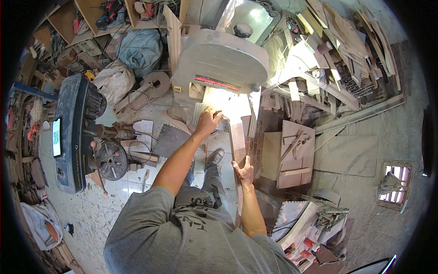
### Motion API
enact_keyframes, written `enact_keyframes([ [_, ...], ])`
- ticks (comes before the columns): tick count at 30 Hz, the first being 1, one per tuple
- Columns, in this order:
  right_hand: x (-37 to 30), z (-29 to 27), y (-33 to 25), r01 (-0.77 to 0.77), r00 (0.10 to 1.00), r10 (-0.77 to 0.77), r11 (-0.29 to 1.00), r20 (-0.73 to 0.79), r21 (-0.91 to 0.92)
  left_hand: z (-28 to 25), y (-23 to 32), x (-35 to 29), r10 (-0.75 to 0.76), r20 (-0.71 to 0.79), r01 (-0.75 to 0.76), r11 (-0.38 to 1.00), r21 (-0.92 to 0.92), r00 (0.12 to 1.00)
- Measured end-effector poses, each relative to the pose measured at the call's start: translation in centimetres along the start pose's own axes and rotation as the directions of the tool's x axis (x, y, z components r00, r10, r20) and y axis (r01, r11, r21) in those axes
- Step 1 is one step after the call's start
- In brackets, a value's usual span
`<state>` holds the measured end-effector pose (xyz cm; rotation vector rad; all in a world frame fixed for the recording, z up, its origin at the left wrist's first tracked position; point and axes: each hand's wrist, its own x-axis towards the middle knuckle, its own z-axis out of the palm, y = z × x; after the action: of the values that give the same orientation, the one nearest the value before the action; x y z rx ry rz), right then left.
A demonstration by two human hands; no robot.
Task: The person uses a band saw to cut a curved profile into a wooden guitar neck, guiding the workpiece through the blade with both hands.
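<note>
A long narrow wooden board (pixel 237 142) runs from the brightly lit table of a grey band saw (pixel 219 57) back along my right side. My right hand (pixel 244 170) grips the board partway along its length, thumb and fingers around its edges. At the left of the saw table, my left hand (pixel 209 121) has curled fingers close to the lit work area. Whatever those fingers hold, if anything, is lost in the glare. The strong light also hides the blade and the far end of the board.
A dark drill press (pixel 73 132) stands at the left. Stacked wood offcuts (pixel 337 50) lean at the far right. A wooden panel (pixel 296 153) with clamp-like pieces is right of the board. Cloth sacks (pixel 139 52) lie far left, below shelves of power tools (pixel 109 16).
</note>
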<state>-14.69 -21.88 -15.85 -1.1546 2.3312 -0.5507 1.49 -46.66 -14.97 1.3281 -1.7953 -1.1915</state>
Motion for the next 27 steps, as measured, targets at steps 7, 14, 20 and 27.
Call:
enact_keyframes([
  [7, 0.0, -0.2, -0.2, 0.010, 1.000, -0.010, 1.000, -0.003, 0.003, 0.0, 0.0, 0.1, 0.024, 0.006, -0.023, 0.997, -0.076, 1.000],
  [14, 0.0, -0.4, -0.4, -0.030, 1.000, 0.030, 0.999, 0.006, -0.012, 0.4, -0.1, 0.2, -0.006, -0.040, 0.005, 1.000, -0.027, 0.999],
  [20, 0.1, -0.8, -1.0, -0.063, 0.998, 0.064, 0.997, 0.014, -0.042, 1.0, -0.5, 0.7, -0.017, -0.060, 0.016, 1.000, -0.020, 0.998],
  [27, 0.6, -1.6, -2.3, -0.056, 0.998, 0.056, 0.998, 0.003, -0.005, 1.2, 0.0, 1.5, 0.006, -0.086, -0.011, 0.998, -0.061, 0.996],
])
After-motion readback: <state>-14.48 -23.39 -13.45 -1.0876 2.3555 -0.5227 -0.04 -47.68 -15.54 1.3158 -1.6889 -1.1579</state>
